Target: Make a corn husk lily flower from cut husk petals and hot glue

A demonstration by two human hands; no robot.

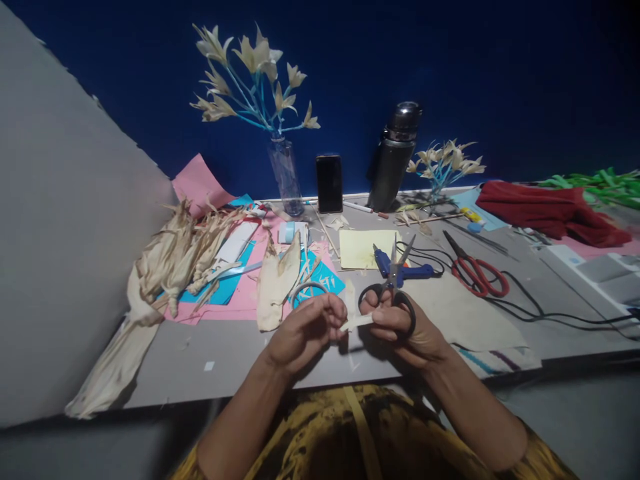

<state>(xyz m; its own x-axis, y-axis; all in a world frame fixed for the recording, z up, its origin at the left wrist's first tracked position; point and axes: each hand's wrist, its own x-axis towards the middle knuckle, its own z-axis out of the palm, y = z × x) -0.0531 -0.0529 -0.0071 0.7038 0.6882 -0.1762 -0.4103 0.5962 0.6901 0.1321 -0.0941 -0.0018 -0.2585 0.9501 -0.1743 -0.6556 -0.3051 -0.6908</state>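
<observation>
A narrow pale strip of corn husk (pixel 361 322) stretches between my two hands over the table's front part. My right hand (pixel 417 333) pinches its right end between thumb and finger. The same hand also keeps black-handled scissors (pixel 393 275), their blades parted and pointing away from me. At the strip's left tip, my left hand (pixel 307 330) is closed with curled fingers; the exact grip there is partly hidden. Just beyond my left hand lies a wide piece of corn husk (pixel 274 290). A blue glue gun (pixel 417 272) rests behind the scissors.
Bundled corn husks (pixel 163 257) lie left on pink and blue paper. Husk flowers stand in a clear vase (pixel 286 177), near a phone (pixel 329 183) and a dark flask (pixel 395 160). Red-handled scissors (pixel 480 275), a cable and a red cloth (pixel 545 207) are right.
</observation>
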